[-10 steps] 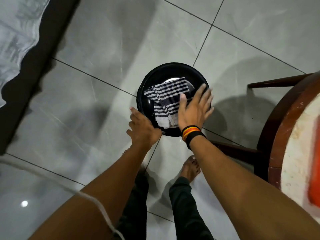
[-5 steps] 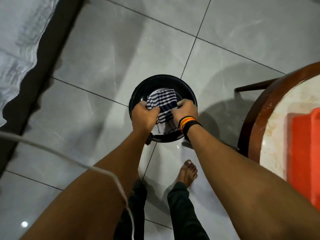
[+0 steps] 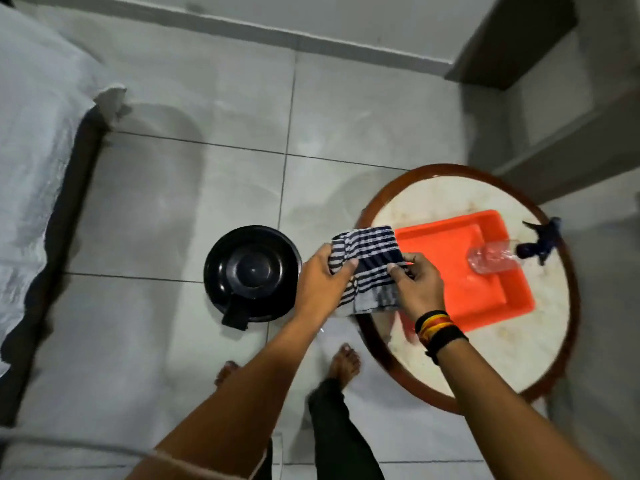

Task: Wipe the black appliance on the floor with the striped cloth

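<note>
The black round appliance (image 3: 251,273) sits on the grey tiled floor, its handle pointing toward me. Nothing lies on it. The striped dark-and-white cloth (image 3: 366,259) hangs in the air to the right of the appliance, over the left edge of the round table. My left hand (image 3: 323,277) grips the cloth's left end. My right hand (image 3: 419,284), with banded wristbands, pinches its right side. Both hands are well above and to the right of the appliance.
A round wood-rimmed table (image 3: 540,341) stands at the right with an orange tray (image 3: 491,258), a clear plastic bottle (image 3: 493,259) and a dark object (image 3: 540,242). A bed with white sheet (image 3: 34,168) runs along the left. My bare feet (image 3: 343,363) stand below the appliance.
The cloth lay on the appliance under my hands; both hands gripped it and lifted it off, up and to the right. The view has risen and widened.
</note>
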